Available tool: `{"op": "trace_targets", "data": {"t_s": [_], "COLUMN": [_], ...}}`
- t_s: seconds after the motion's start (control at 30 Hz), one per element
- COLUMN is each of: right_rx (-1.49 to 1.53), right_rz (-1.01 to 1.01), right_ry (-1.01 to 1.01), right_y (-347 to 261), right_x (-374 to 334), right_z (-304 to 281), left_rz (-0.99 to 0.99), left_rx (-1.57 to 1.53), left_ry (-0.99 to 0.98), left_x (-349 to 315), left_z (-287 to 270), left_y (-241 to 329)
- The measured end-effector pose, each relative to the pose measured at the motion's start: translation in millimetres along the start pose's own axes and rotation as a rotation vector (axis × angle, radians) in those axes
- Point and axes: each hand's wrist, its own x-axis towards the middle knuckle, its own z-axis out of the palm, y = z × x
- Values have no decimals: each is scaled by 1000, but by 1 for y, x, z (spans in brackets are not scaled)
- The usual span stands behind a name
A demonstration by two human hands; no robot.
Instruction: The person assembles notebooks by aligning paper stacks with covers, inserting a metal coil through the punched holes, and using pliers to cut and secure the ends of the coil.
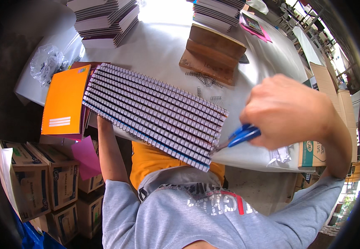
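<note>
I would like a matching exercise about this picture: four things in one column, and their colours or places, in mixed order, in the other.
1. Pliers
2. Crumpled plastic bag
3. L-shaped stand
4. Notebook with white label lines

A. Brown, beside loose wire coils
B. Orange
C. Blue-handled, in the right hand
D. Transparent

Pairs: 1-C, 2-D, 3-A, 4-B

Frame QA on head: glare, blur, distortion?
Head: glare washes out the white tabletop near the top edge; head: the right hand looks soft, possibly motion blur, while the spiral notebooks' bindings are crisper; head: fisheye curves the tabletop's edges, and the corners fall to black.
</note>
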Motion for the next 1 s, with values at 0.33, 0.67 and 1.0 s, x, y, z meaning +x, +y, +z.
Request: {"op": "trace_targets", "data": {"t_s": [0.33, 0.67, 1.0], "right_rx": [-350, -165, -485], "right_rz": [-568, -56, -508], "right_ry": [1038, 183, 997], "right_y": [15, -3, -5], "right_x": [33, -1, 22], "right_z": [43, 13, 37], "left_rz": [50, 191, 150], "left_rx": [48, 253, 228], "left_ry": [-91, -210, -123], "left_x": [11, 14, 2], "left_z": [6, 25, 22], "left_y": [-8, 0, 0]}}
